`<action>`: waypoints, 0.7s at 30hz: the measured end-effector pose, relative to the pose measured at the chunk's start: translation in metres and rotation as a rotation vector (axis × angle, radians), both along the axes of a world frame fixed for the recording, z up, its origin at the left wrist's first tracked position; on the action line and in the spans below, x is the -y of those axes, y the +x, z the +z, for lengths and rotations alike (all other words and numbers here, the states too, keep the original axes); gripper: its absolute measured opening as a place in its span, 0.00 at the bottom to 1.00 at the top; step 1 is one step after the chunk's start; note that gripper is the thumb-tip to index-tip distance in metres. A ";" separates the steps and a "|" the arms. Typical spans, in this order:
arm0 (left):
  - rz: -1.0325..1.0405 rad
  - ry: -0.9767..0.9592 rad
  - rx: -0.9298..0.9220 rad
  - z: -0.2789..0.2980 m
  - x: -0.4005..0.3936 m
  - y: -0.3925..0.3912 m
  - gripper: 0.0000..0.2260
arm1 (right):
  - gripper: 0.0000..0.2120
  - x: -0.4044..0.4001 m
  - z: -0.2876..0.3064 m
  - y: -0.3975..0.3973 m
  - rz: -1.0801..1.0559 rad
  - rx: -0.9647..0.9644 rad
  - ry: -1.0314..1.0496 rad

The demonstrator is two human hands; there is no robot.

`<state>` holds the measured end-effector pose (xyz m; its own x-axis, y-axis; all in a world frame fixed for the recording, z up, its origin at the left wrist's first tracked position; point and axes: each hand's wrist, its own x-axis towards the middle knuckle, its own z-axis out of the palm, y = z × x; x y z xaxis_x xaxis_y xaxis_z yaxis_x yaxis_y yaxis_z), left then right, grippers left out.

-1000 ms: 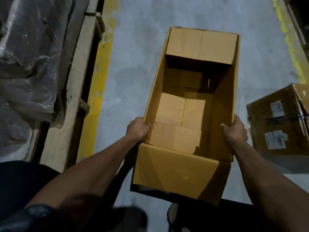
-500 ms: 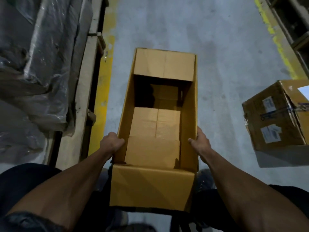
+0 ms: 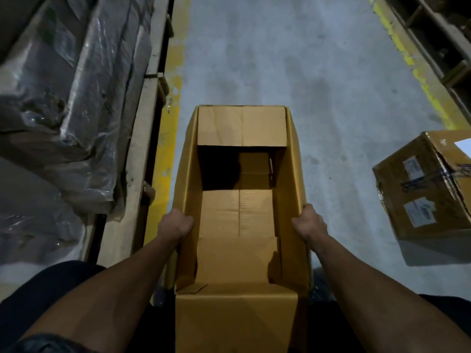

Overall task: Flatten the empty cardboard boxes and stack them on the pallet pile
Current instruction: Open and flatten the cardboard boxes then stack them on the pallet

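An open, empty brown cardboard box (image 3: pixel 239 215) is held in front of me over the grey floor, its long axis pointing away. The far and near top flaps are folded outward. Bottom flaps show inside. My left hand (image 3: pixel 174 224) grips the left wall's top edge, fingers curled over it. My right hand (image 3: pixel 309 222) grips the right wall's top edge in the same way. Both walls lean slightly outward at the top.
A pallet (image 3: pixel 142 138) loaded with plastic-wrapped goods (image 3: pixel 63 103) runs along the left, bordered by a yellow floor line (image 3: pixel 169 118). A taped, labelled cardboard box (image 3: pixel 428 187) sits on the floor at right. Racking (image 3: pixel 438 34) stands far right behind another yellow line.
The box has swung from tilted right to straight ahead and come lower and closer to me. Both hands keep their grip on its side walls.
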<state>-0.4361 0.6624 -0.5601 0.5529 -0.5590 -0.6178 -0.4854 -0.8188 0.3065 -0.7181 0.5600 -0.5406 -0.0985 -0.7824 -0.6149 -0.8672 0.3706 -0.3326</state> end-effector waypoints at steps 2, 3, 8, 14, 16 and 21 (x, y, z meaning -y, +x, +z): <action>-0.011 -0.071 0.044 0.004 0.024 0.003 0.10 | 0.14 0.023 0.000 0.008 -0.022 0.016 -0.054; -0.030 -0.101 0.074 0.005 0.041 0.007 0.10 | 0.14 0.038 -0.001 0.014 -0.031 0.031 -0.080; -0.220 -0.245 0.171 0.002 0.121 0.019 0.29 | 0.18 0.103 -0.012 0.039 -0.036 0.054 -0.161; -0.521 -0.148 0.442 -0.016 0.192 0.019 0.42 | 0.19 0.144 -0.035 0.063 -0.085 0.018 -0.189; -0.584 -0.143 0.495 -0.021 0.204 0.019 0.41 | 0.17 0.144 -0.040 0.065 -0.081 -0.020 -0.220; -0.674 -0.247 0.591 -0.025 0.220 0.026 0.28 | 0.17 0.144 -0.039 0.064 -0.066 -0.076 -0.233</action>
